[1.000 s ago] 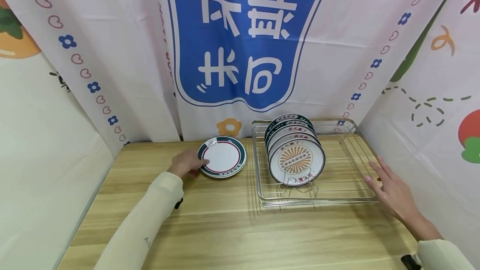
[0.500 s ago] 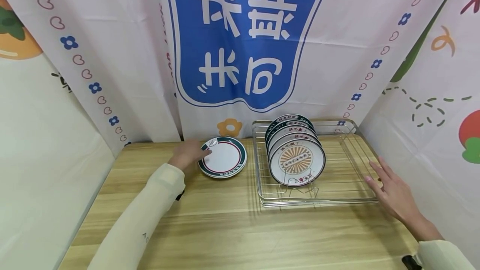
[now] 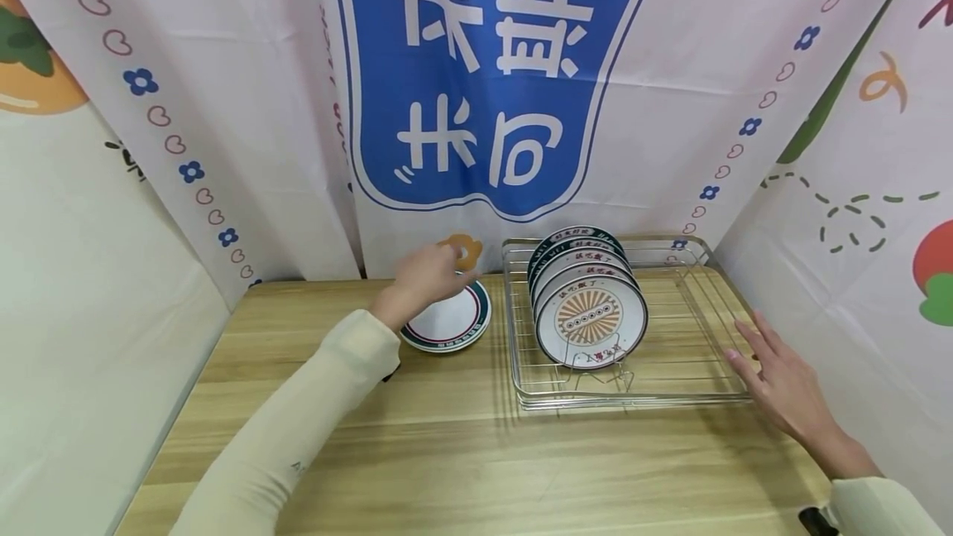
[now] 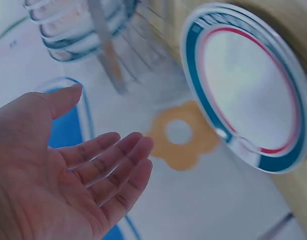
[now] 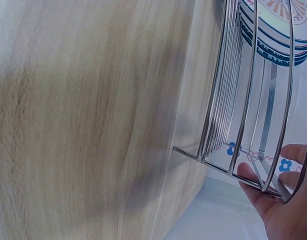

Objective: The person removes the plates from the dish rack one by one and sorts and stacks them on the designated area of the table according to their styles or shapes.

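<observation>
Several plates (image 3: 591, 317) stand in the wire rack (image 3: 670, 398) on the tabletop (image 3: 476, 470), and to its left lies a green-rimmed plate (image 3: 449, 319), over which the left hand (image 3: 426, 281) hovers with opened, relaxed fingers, while the right hand (image 3: 783, 383) touches the rack's right end with extended fingers.

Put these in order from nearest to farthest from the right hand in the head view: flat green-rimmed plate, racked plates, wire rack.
1. Wire rack: its right end is at the right hand.
2. Racked plates: in the left half.
3. Flat green-rimmed plate: left of the rack.
</observation>
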